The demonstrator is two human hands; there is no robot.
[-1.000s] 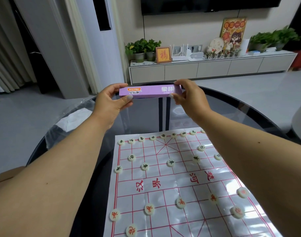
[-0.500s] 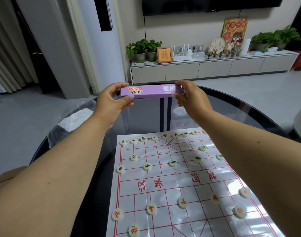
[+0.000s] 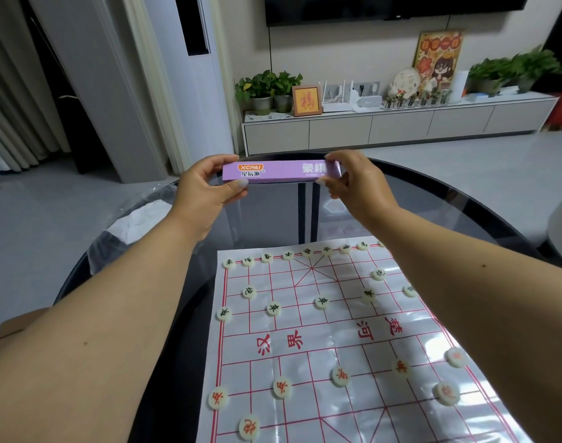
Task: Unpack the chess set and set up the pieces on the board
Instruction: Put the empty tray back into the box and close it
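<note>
A long purple chess box (image 3: 281, 172) is held level above the far part of the table. My left hand (image 3: 206, 193) grips its left end and my right hand (image 3: 356, 183) grips its right end. Below my arms lies a glossy white paper board (image 3: 330, 340) with a red grid. Round white pieces with dark characters, such as one (image 3: 322, 302), stand on its far half. Pieces with red characters, such as one (image 3: 340, 376), stand on the near half. My right forearm hides part of the board's right side.
The round dark glass table (image 3: 458, 212) carries the board. A crumpled clear plastic wrap (image 3: 136, 222) lies at its left edge. Beyond the table are a low white cabinet (image 3: 401, 123) with potted plants and a framed picture.
Both hands still hold the purple box at the same height. The view has shifted slightly; nothing else moved.
</note>
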